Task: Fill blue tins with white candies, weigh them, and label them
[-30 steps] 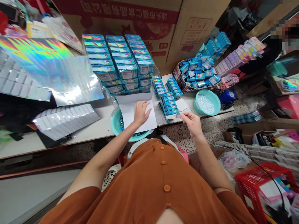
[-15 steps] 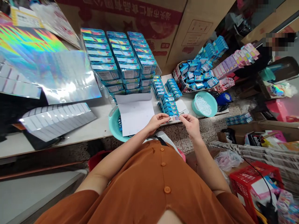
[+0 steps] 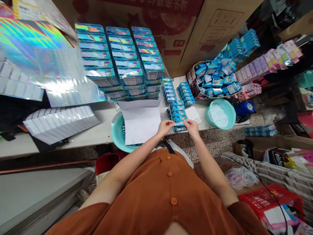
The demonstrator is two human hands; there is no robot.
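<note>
My left hand [image 3: 166,128] and my right hand [image 3: 192,128] pinch the two ends of a small, narrow sticker strip [image 3: 179,123]. The strip is stretched between the fingertips, over the near end of a row of small blue boxes [image 3: 179,113]; whether it touches the boxes I cannot tell. Just right of that row lie some white paper cards [image 3: 192,113]. Near my left forearm, a large white sheet [image 3: 141,120] covers much of a turquoise basin [image 3: 116,133], and dark blue pieces show at the basin's edge.
Large blue tins [image 3: 127,62] stand stacked against a cardboard carton [image 3: 171,19]. At the right are a box of blue packets [image 3: 216,78] and a turquoise bowl of white pellets [image 3: 220,114]. Holographic sticker sheets [image 3: 61,78] spread over the left. A red crate [image 3: 271,199] stands low right.
The strip, held in both hands, has moved from the near edge of the small box row to over its front boxes. The hands tilt further over it. The view has shifted slightly.
</note>
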